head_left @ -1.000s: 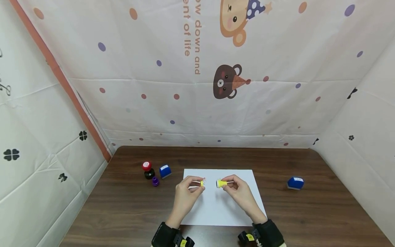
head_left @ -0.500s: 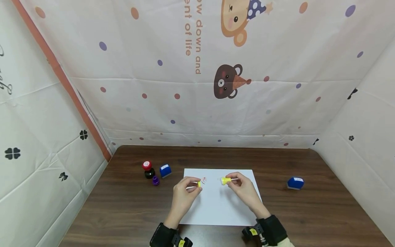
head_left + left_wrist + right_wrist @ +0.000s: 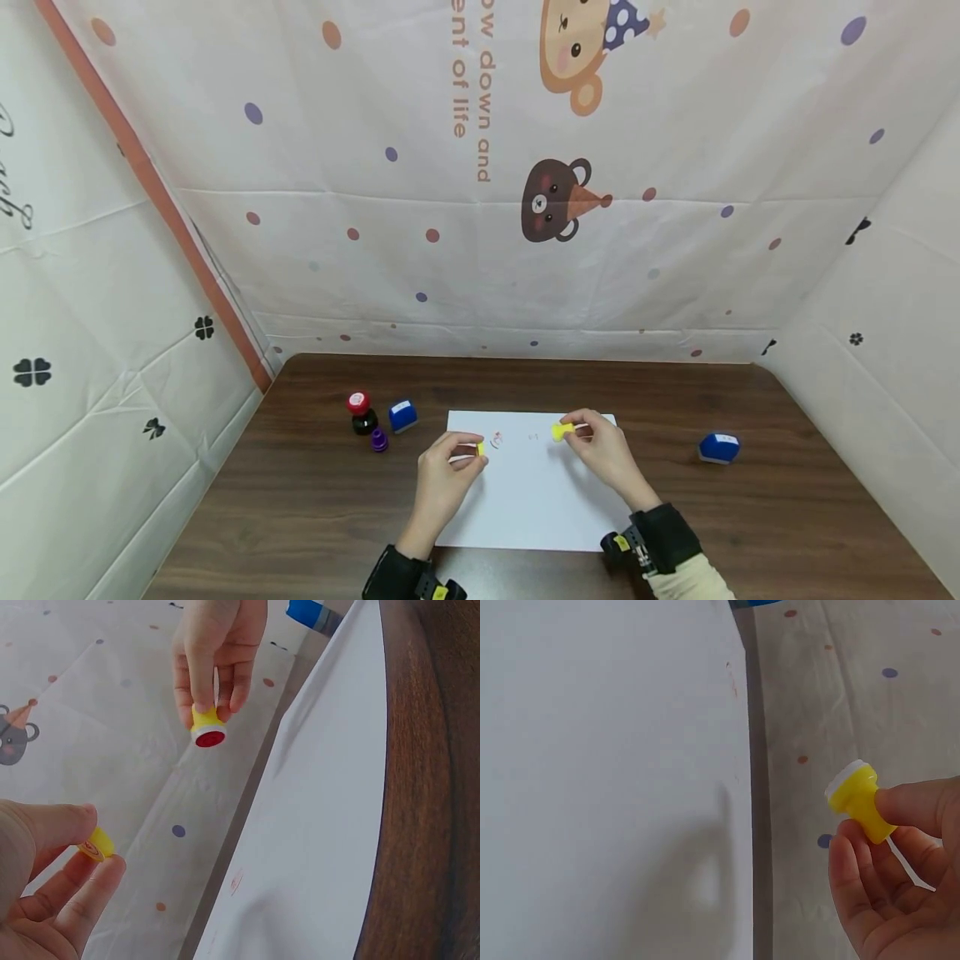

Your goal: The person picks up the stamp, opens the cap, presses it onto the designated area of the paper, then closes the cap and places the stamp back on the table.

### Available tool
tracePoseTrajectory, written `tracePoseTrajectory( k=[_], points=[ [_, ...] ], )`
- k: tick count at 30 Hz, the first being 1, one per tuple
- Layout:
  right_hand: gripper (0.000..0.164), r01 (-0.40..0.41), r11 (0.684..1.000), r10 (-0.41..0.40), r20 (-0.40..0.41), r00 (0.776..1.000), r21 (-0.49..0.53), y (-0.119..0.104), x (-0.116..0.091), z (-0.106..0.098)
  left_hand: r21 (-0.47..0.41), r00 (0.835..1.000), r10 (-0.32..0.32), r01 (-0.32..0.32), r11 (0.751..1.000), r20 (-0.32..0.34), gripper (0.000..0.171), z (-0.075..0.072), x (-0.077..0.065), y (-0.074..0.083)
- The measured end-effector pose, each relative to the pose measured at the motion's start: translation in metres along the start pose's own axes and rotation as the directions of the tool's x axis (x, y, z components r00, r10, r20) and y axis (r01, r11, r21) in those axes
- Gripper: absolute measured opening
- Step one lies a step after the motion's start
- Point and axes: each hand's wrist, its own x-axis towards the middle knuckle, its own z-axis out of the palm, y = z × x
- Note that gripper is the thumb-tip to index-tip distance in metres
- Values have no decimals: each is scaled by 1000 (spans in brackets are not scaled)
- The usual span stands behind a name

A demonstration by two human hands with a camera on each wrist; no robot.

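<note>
My right hand (image 3: 606,450) pinches a yellow toy stamp (image 3: 562,431) by its narrow handle, above the right part of a white paper sheet (image 3: 525,508). In the left wrist view the stamp's round red face shows inside a pale rim. My left hand (image 3: 444,477) pinches the small yellow cap (image 3: 97,844) between thumb and fingers, over the sheet's left side. A printed design is on the cap's flat end. A small red stamped mark (image 3: 497,440) lies near the top left of the paper, with fainter marks (image 3: 533,437) to its right.
Left of the paper stand a red-topped piece (image 3: 358,403) with a black round base (image 3: 364,422), a small purple piece (image 3: 379,440) and a blue-and-white block (image 3: 402,415). Another blue-and-white block (image 3: 718,447) sits to the right. Fabric walls bound the wooden table (image 3: 787,508).
My right hand has moved right and slightly away from me with the stamp, uncovering faint marks. My left hand has drawn slightly left with the cap, and the red mark now shows fully.
</note>
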Motion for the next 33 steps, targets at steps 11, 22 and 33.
tracePoseTrajectory(
  k=[11,22,33],
  points=[
    [19,63,992,-61,18,998,-109,7,11,5,3,1000,-18,18,1000,2,24,0,-2,1],
    [16,106,956,-95,55,994,-273,8,16,11,-3,999,-40,40,999,18,23,-1,-3,2],
    [18,209,906,-202,57,978,-369,13,20,18,-2,999,-36,36,999,13,23,-1,-3,1]
  ],
)
